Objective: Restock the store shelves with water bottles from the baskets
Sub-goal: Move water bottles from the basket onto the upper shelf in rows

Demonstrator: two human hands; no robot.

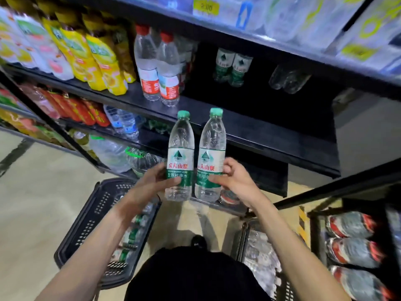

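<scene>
The left hand (pixel 161 178) gripped one bottle (pixel 180 157) and the right hand (pixel 233 175) the other bottle (pixel 211 153), upright before the shelf (pixel 260 127). They looked heavy and slippy; holding the label middle seemed best.

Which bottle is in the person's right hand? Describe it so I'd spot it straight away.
Find the wide black shelf across the middle. Just in front of its edge, two water bottles with green caps are held up side by side. The right hand holds the right bottle, whose cap sits higher than that of the left bottle.
</scene>
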